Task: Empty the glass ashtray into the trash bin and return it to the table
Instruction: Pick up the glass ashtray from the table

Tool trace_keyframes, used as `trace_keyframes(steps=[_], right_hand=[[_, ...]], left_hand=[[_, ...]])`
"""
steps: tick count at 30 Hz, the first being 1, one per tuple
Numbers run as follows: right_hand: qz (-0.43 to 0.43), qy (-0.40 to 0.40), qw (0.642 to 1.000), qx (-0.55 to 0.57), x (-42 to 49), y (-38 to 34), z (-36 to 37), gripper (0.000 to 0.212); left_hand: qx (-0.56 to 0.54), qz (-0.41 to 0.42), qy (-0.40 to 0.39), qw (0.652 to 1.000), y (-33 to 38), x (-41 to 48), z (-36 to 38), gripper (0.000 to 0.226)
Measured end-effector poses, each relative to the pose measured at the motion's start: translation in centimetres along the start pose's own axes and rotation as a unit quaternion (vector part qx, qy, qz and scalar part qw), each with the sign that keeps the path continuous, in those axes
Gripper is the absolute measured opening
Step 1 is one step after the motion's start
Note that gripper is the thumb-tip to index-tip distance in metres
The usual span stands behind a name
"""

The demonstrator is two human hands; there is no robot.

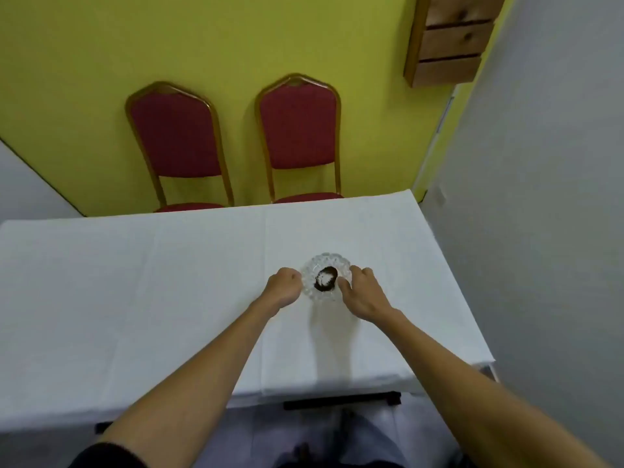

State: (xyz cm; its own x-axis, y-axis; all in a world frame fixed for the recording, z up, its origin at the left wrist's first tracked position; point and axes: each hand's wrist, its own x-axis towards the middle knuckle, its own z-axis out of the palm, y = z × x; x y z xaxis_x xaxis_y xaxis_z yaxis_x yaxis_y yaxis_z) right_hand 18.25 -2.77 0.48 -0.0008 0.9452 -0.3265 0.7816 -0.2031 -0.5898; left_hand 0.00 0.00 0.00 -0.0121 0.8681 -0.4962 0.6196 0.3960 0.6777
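A round cut-glass ashtray (325, 269) sits on the white tablecloth (169, 282), right of centre, with dark ash and a pale patch in its bowl. My left hand (283, 288) presses against the ashtray's left rim with curled fingers. My right hand (360, 293) holds the right rim, thumb on the near edge and fingers around the far side. The ashtray rests on the cloth between both hands. No trash bin is in view.
Two red padded chairs with gold frames (175, 146) (300, 136) stand behind the table against a yellow wall. A wooden drawer unit (449, 38) hangs at the upper right. A grey wall (540, 197) runs close along the table's right edge.
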Motion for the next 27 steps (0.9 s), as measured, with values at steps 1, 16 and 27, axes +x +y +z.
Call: trace_keyframes(steps=[1, 16, 27], right_hand=[[0.014, 0.005, 1.0, 0.007, 0.3, 0.1, 0.1, 0.047], [0.075, -0.02, 0.997, -0.027, 5.1, 0.9, 0.5, 0.029], [0.118, 0.01, 0.99, 0.079, 1.0, 2.1, -1.9, 0.028]], left_hand=[[0.001, -0.004, 0.003, 1.0, 0.2, 0.5, 0.5, 0.026], [0.0, -0.133, 0.11, 0.985, 2.9, 4.1, 4.5, 0.029], [-0.012, -0.001, 0.086, 0.996, 3.2, 0.9, 5.8, 0.057]])
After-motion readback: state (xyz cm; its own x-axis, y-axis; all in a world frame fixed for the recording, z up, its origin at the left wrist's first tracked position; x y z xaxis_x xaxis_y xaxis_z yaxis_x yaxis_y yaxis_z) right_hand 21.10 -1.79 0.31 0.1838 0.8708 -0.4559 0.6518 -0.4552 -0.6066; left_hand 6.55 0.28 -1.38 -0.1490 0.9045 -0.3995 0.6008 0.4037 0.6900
